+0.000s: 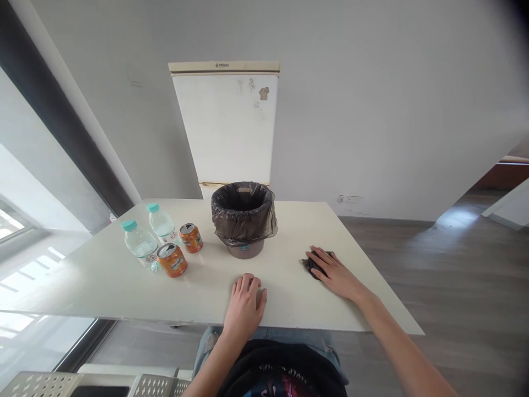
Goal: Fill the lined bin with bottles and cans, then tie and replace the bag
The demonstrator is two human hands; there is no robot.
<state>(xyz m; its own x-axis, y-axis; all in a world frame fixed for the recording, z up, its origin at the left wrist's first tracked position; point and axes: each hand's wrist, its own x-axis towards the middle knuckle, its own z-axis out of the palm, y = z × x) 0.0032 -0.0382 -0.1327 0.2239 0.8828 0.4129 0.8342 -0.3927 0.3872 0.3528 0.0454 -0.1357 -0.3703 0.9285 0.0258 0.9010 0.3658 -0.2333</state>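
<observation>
My left hand [244, 303] rests near the table's front edge, fingers loosely bent and thumb apart, with no object visible in it. Farther right, my right hand [335, 274] lies flat with fingers spread over a crumpled black piece of thin material [308, 265], covering most of it. Whether that is plastic or cloth I cannot tell. Beyond my left hand stands a small bin [246, 251] lined with a dark plastic bag [243, 223], its mouth open upward.
At the table's left stand two clear bottles with teal caps, a nearer bottle [140, 242] and a farther bottle [162, 223]. Beside them are two orange cans, a nearer can [172, 261] and a farther can [191, 239]. A white refrigerator [227, 127] stands behind the table [198, 298].
</observation>
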